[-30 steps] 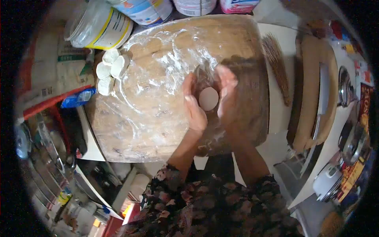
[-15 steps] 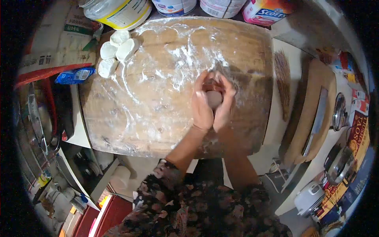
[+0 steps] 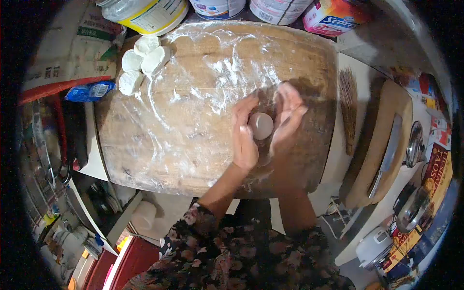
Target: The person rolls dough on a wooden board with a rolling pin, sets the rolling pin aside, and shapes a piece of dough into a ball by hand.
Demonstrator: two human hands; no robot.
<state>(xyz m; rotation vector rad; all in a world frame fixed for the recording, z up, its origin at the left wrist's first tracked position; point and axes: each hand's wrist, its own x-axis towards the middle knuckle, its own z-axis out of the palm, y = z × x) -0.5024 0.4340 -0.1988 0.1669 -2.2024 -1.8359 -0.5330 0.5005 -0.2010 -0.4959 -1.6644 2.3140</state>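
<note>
Palms parting since earlier frame | left hand [image 3: 244, 142] and right hand [image 3: 288, 118] cupping loosely, unclenched, around dough ball [image 3: 261, 126] | ball sitting right of centre on floured board [image 3: 130, 137] | likely rounding; next move calling for even palm pressure

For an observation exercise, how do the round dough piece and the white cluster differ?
The round dough piece sits alone between left hand and right hand; the white cluster groups four pieces.
The round dough piece looks darker and evenly round; the white cluster looks paler, less regular.
Both appear to be on the floured board.
</note>
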